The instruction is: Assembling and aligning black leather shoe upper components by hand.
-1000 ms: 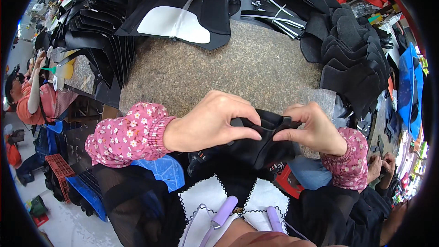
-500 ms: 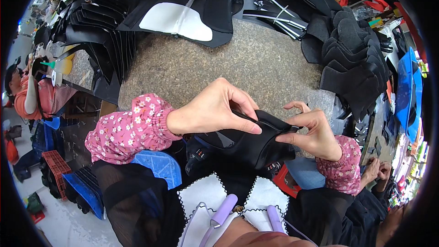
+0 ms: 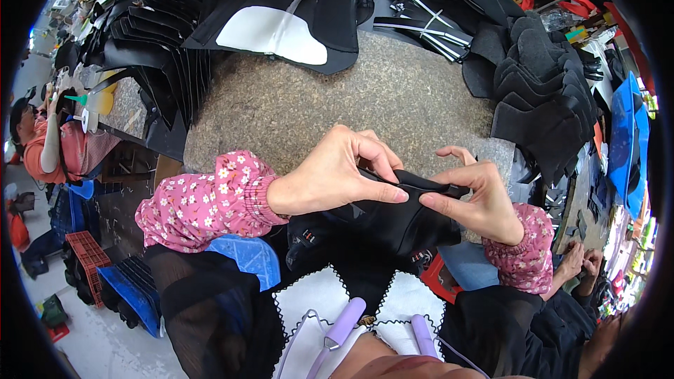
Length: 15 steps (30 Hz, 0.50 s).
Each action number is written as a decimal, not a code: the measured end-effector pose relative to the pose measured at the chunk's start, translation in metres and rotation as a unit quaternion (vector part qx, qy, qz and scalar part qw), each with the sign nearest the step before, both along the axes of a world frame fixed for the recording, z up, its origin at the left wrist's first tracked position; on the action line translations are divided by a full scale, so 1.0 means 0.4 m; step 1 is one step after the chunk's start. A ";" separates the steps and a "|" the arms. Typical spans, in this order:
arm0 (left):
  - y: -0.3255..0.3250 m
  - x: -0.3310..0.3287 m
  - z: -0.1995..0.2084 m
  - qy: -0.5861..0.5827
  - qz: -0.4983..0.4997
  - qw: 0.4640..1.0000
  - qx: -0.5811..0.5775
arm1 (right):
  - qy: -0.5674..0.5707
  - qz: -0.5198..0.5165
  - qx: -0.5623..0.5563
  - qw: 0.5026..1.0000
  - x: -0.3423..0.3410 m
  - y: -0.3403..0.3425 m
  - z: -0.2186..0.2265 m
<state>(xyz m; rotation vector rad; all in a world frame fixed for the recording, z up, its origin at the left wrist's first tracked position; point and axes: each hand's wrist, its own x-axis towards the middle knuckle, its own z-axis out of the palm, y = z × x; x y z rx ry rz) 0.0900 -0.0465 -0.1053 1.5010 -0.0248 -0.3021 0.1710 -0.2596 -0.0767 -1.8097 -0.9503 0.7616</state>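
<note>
Between my hands hangs a black leather-like piece, folded along its upper edge; it looks like a boot upper, though its full shape is hidden. My left hand pinches that edge between thumb and fingers from the left. On the other side, my right hand is closed on the same edge, thumb in front and one finger lifted. The two thumbs are a short way apart. The piece is held above my lap, at the near edge of a speckled stone-like tabletop.
Black panels, one with a white patch, lie at the far edge. Stacked black pieces stand left and right. White-edged strips are bundled at the back. Another person's hands are at right; a seated person is at left.
My left hand has shifted slightly right along the folded edge. The right thumb has moved a little left and up, bringing the thumbs closer; the leather edge is now straighter.
</note>
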 end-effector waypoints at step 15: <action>-0.014 -0.013 0.007 -0.027 0.001 0.999 -0.025 | -0.082 0.026 0.041 0.995 0.004 0.012 0.011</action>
